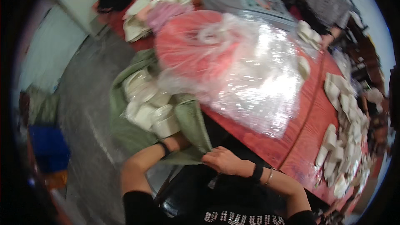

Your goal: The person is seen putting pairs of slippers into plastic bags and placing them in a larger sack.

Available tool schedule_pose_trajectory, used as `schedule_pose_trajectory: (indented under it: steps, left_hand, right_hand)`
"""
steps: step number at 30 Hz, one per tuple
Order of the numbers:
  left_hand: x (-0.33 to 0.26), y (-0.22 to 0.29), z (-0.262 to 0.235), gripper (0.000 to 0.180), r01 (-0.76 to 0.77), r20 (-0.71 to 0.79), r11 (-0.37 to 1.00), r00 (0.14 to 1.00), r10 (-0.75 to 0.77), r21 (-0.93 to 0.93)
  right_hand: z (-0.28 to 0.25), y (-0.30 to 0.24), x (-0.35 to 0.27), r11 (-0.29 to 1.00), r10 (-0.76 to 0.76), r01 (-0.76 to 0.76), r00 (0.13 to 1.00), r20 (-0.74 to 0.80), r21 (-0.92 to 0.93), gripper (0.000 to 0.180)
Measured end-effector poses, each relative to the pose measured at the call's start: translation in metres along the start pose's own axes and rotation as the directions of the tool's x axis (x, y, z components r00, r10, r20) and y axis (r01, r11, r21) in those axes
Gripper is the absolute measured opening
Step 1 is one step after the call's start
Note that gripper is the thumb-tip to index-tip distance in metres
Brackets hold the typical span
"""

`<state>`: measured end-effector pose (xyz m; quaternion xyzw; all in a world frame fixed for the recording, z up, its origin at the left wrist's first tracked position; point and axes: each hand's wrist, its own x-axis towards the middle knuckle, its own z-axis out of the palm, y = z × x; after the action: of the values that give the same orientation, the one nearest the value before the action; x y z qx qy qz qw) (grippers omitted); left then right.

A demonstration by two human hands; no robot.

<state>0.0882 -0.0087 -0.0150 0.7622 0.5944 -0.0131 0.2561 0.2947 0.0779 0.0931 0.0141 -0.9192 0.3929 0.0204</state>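
Observation:
A green woven sack [192, 118] hangs open beside the table, with several white slippers [143, 112] in it, some in clear plastic. My right hand [221, 160] is closed on the near rim of the sack, fingers pinched round its edge. Reaching into the sack under the slippers is my left hand [179, 141]; the cloth and slippers hide its fingers, so what it touches cannot be made out.
On the red table [250, 129] lie a large bundle of clear plastic bags [262, 87] and a red bagged bulk [191, 37]. White slippers [341, 141] pile up at right. Across the table a person [325, 4] works beside a grey machine [254, 8]. A blue bin [49, 148] stands left.

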Motion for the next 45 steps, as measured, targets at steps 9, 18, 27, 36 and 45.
schedule_pose_trajectory:
  steps: [9, 18, 27, 36, 45]
  left_hand:
    - [-0.022, 0.048, -0.154, 0.025, 0.114, 0.184, 0.803, 0.983, -0.005, -0.585]
    - [0.159, 0.081, -0.163, 0.026, 0.055, -0.575, 0.92, 0.795, 0.194, 0.387]
    - [0.221, 0.055, -0.17, 0.02, 0.096, -0.712, 0.948, 0.639, -0.292, -0.303]
    - [0.228, 0.051, -0.175, 0.015, -0.304, -0.781, 0.72, 0.284, -0.556, -0.623]
    - [0.226, 0.176, -0.201, 0.007, -0.522, -0.852, 0.85, 0.472, 0.226, -0.064]
  right_hand:
    - [-0.104, 0.103, -0.056, 0.697, 0.291, -0.632, 0.681, -0.672, -0.339, 0.059]
    - [-0.092, 0.141, -0.103, 0.656, 0.567, -0.731, 0.641, -0.517, -0.187, 0.057]
    - [-0.114, 0.092, -0.178, 0.742, 0.669, -0.566, 0.602, -0.435, 0.359, 0.04]
    - [-0.123, 0.079, -0.161, 0.621, 0.701, -0.203, 0.577, -0.42, 0.757, 0.039]
    - [-0.123, 0.069, -0.164, 0.619, 0.681, -0.015, 0.507, -0.527, 0.785, 0.066]
